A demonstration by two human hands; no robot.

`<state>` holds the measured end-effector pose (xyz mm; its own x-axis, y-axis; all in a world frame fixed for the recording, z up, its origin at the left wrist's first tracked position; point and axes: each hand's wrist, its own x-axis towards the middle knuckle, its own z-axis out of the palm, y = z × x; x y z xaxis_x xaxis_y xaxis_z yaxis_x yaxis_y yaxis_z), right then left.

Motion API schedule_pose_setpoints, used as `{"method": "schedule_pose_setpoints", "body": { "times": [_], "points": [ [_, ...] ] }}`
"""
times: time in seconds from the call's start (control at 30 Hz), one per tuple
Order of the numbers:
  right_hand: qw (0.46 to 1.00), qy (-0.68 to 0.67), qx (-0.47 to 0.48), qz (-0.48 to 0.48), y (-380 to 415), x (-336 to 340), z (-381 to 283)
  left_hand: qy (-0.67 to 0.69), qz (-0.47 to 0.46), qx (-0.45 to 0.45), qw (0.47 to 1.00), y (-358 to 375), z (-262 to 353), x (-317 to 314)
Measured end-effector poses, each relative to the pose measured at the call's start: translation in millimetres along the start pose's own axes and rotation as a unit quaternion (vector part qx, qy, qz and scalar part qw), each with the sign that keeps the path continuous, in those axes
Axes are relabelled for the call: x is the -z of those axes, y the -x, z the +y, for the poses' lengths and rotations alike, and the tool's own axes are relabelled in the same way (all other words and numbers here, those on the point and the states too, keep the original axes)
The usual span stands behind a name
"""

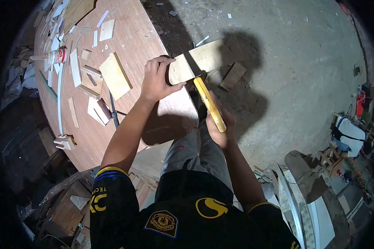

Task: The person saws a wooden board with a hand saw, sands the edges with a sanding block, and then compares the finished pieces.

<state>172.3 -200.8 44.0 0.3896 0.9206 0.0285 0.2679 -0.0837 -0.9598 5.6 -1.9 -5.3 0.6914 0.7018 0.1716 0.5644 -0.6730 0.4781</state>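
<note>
A pale wooden board (205, 57) juts over the edge of the worktable (153, 54). My left hand (156, 79) grips its near end, with the thumb along the front edge and the fingers over the far side. My right hand (221, 124) is wrapped around the yellow handle (210, 103) of a handsaw. The saw's thin blade is seen nearly edge-on and lies across the board, just right of my left hand. Most of the blade is hard to make out.
On the table are a thick wooden block (114, 76), several offcuts, a white bottle with a red label (58, 56) and a dark clamp-like tool (114, 110). A wood block (233, 76) lies on the concrete floor below the board. Boards and scrap (320, 220) crowd the lower right.
</note>
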Motion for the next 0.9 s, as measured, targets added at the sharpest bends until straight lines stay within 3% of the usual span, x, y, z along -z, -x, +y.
{"method": "schedule_pose_setpoints", "body": {
  "times": [0.13,0.23,0.33,0.37,0.47,0.6,0.67,0.8,0.83,0.9],
  "points": [
    [0.999,0.031,-0.005,0.034,19.8,-7.4,35.5,0.003,0.006,-0.018,1.0,-1.0,-1.0,-1.2],
    [0.989,0.028,0.137,0.036,28.7,-15.6,65.5,-0.012,-0.009,-0.01,1.0,0.1,-3.1,-1.5],
    [0.995,0.016,0.046,0.087,33.4,-26.2,57.8,-0.006,-0.005,-0.008,1.0,-1.0,-0.6,-1.4],
    [0.986,0.05,0.1,0.121,30.4,-28.8,56.7,-0.009,-0.01,-0.003,1.0,-1.4,1.0,-0.8],
    [0.986,0.031,0.053,0.153,35.6,-38.1,47.7,-0.019,-0.014,-0.006,1.0,-0.9,-0.6,-2.4],
    [0.996,0.019,-0.013,0.085,28.7,-21.7,32.8,-0.021,-0.01,-0.002,1.0,-1.5,0.5,-2.0],
    [0.992,0.007,0.064,0.108,16.5,-13.6,31.5,-0.019,-0.006,-0.003,1.0,-1.1,-1.1,-3.6],
    [0.997,0.042,-0.034,0.055,14.7,-8.4,19.5,-0.018,0.012,-0.012,1.0,-1.0,-0.3,-2.0],
    [0.996,-0.04,-0.015,0.079,14.9,-14.6,21.7,-0.018,0.017,-0.015,1.0,0.0,-1.3,-2.5],
    [0.996,-0.034,-0.02,0.08,14.5,-16.4,22.4,-0.017,0.023,-0.018,0.999,1.2,-3.9,-3.3]
  ]
}}
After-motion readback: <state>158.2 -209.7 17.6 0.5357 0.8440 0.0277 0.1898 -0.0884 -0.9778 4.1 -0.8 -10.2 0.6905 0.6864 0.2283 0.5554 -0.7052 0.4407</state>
